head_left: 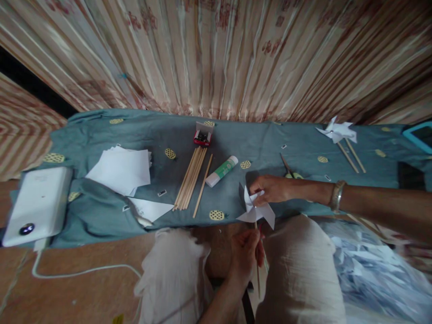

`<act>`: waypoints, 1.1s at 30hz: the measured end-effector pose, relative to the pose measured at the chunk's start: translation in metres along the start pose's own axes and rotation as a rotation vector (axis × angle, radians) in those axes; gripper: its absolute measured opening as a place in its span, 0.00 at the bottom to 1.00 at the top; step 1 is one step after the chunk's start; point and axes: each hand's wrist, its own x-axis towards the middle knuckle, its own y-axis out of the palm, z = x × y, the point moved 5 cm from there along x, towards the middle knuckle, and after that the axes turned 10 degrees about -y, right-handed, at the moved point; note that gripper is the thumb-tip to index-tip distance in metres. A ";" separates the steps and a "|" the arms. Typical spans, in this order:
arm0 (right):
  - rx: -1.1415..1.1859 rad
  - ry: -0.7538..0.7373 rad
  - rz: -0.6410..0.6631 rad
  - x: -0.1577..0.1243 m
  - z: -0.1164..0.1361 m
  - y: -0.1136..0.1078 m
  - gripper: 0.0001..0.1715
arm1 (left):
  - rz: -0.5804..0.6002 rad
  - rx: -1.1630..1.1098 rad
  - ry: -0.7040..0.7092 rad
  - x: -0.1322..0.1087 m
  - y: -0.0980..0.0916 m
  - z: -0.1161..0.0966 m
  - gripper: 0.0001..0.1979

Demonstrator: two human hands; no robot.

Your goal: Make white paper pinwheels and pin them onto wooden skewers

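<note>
A white paper pinwheel (250, 208) on a thin wooden stick (258, 281) stands in front of me at the table's near edge. My left hand (245, 252) is closed round the stick just below the paper blades. Something red shows beside its fingers, too covered to name. My right hand (272, 189) has its fingers closed on the pinwheel's upper right blade, near the centre. Scissors (290, 172) with light green handles lie just behind my right hand. A glue stick (222, 171) lies to the left of the pinwheel.
Several wooden sticks (191, 178) lie beside a small red box (203, 134) of dark pins. White paper sheets (122, 167) are stacked at left, near a white power bank (41, 202) with a cable. Two pinwheels (338, 131) rest at far right. Plastic-wrapped paper scraps (378, 270) sit below right.
</note>
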 end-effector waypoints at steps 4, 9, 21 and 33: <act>0.001 0.028 0.012 0.001 0.001 0.000 0.06 | 0.005 -0.010 -0.011 0.000 0.000 0.000 0.31; 0.005 0.009 -0.024 -0.001 0.001 -0.002 0.07 | 0.005 -0.033 -0.022 0.000 0.000 0.000 0.32; 0.257 0.034 -0.032 -0.009 -0.002 -0.003 0.21 | -0.051 -0.076 0.114 -0.007 -0.005 -0.003 0.29; 0.781 -0.143 -0.861 -0.051 -0.025 -0.028 0.25 | -0.064 -0.071 0.164 -0.010 0.005 -0.025 0.28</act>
